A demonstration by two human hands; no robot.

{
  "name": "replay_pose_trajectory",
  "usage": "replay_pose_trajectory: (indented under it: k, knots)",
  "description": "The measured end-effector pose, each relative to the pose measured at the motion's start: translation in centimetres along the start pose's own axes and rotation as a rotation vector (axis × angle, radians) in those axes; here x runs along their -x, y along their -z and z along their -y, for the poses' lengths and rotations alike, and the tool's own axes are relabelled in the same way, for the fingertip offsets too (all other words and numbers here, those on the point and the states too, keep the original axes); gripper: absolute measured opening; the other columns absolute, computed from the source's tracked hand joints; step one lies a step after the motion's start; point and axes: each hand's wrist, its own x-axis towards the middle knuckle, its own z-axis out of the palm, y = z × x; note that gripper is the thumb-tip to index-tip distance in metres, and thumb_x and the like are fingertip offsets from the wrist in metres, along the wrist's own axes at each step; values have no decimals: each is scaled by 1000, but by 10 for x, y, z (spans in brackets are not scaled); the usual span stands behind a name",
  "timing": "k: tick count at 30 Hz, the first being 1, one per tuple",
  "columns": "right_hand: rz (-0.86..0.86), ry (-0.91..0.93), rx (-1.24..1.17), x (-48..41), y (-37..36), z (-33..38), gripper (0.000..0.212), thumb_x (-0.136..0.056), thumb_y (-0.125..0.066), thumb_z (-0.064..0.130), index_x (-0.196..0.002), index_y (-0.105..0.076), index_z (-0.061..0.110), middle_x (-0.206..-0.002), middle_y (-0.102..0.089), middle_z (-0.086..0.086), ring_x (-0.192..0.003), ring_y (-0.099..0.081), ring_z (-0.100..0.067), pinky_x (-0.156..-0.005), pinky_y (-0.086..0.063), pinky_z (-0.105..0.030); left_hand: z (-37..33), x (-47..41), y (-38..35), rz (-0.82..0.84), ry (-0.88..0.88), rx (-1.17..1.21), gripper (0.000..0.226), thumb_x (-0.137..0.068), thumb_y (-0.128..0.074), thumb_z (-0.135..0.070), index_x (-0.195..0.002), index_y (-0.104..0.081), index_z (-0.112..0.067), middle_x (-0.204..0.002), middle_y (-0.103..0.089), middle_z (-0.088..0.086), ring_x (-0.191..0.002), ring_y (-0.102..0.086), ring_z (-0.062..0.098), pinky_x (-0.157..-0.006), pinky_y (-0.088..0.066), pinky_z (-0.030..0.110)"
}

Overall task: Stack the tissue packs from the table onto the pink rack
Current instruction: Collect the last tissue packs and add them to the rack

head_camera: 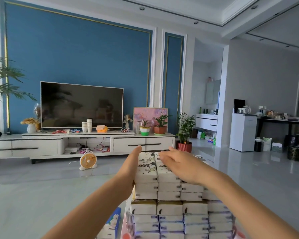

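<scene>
A tall stack of white tissue packs [169, 209] fills the lower middle of the head view, several layers high. The two top packs [146, 167] carry black lettering and leaf prints. My left hand [130, 165] lies flat with straight fingers against the left side of the top packs. My right hand [175, 163] rests flat on top of the right top pack, fingers straight. A strip of the pink rack [123, 228] shows at the stack's lower left; most of it is hidden by packs. A blue tissue pack [111, 225] stands just left of the rack.
A grey tiled floor spreads ahead. A small orange fan [88, 160] stands on it before a white TV cabinet [79, 144] with a television [81, 105]. A potted plant in a red pot [185, 135] is beyond the stack. A white fridge-like unit [242, 131] stands right.
</scene>
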Motion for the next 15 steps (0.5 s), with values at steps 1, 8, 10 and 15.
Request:
replay_pose_trajectory:
  k: [1,8,10,15]
  knots:
    - [-2,-5,10,0,-2,0,52,-100,-24,39,-117,-55,1,-132,-53,-11,-141,-16,-8,-101,-27,-23,-1,1,1,3,3,-11,56,-91,-38,-54,-125,-52,-11,-122,-60,12,-109,-58,27,-94,-44,37]
    - [-112,-17,-54,5,-7,5,52,-100,-26,39,-93,-58,-1,-103,-65,-10,-133,-35,-9,-93,-33,-21,-2,1,-3,10,6,-43,45,-94,-33,-52,-97,-57,-14,-96,-67,7,-86,-63,21,-71,-49,33]
    - [-257,10,-154,11,-2,13,47,-99,-29,38,-99,-63,5,-105,-66,-6,-117,-47,-3,-82,-35,-9,-3,5,-4,30,-8,-35,47,-95,-30,-51,-82,-55,-14,-75,-68,3,-71,-63,17,-59,-48,30]
    - [-515,195,-462,46,-5,45,27,-97,-41,34,-100,-65,22,-78,-66,23,-79,-56,13,-75,-40,-5,11,6,32,-50,-101,53,67,-94,-27,-56,-146,-21,-16,-153,-23,2,-139,-25,19,-110,-22,41]
